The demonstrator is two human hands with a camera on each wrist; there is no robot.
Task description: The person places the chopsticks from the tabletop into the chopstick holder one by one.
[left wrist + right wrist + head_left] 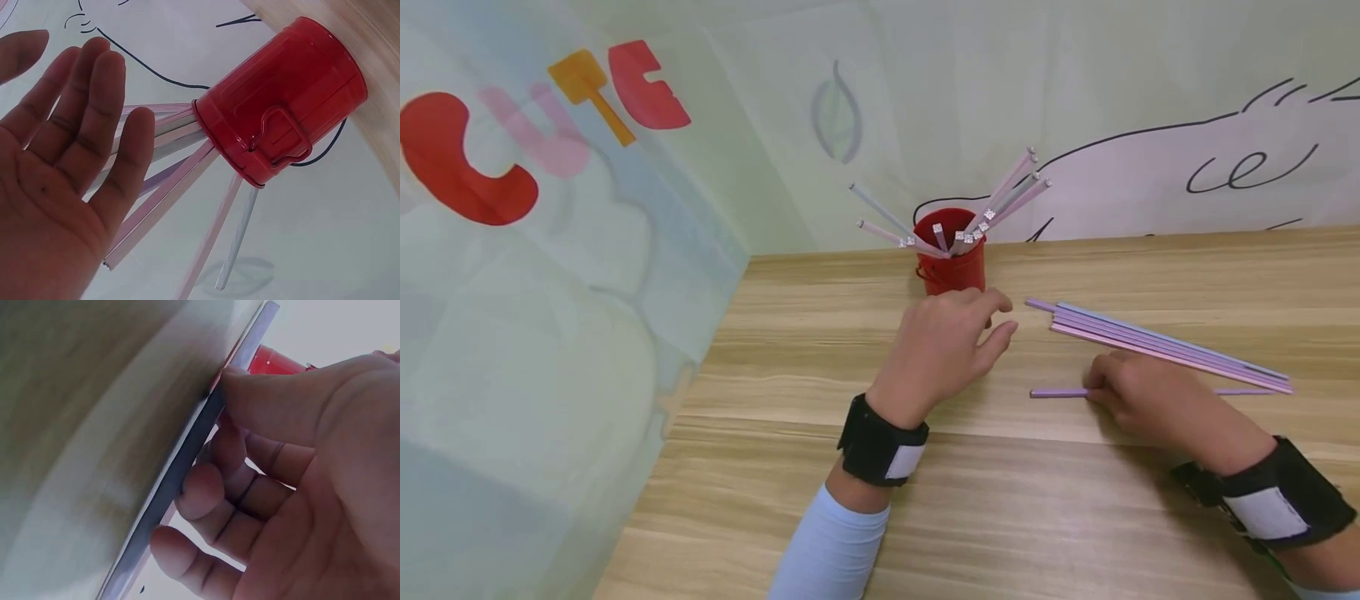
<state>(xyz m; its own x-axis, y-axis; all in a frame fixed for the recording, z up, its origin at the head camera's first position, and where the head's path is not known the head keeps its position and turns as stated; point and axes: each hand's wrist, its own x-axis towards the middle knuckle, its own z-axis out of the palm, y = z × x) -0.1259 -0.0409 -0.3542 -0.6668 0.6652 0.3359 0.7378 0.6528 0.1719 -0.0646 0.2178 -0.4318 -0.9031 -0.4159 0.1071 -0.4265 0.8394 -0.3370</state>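
My right hand [1165,404] pinches a thin purple stick [1058,393] between thumb and fingers, low over the table. The right wrist view shows this long, flat-sided stick [181,453] running along the curled fingertips. My left hand [940,346] is just in front of a small red metal bucket [958,273], its fingers relaxed and holding nothing. In the left wrist view, the bucket [281,94] stands apart from the fingers. Several pink, purple and pale blue sticks [1015,190] lean out of it, some with small whitish patterned pieces on them.
Behind my right hand, a loose row of several purple, pink and blue sticks [1157,340] lies on the wooden table [1000,508]. A wall covering with drawings and coloured letters [647,87] rises along the table's back and left edges.
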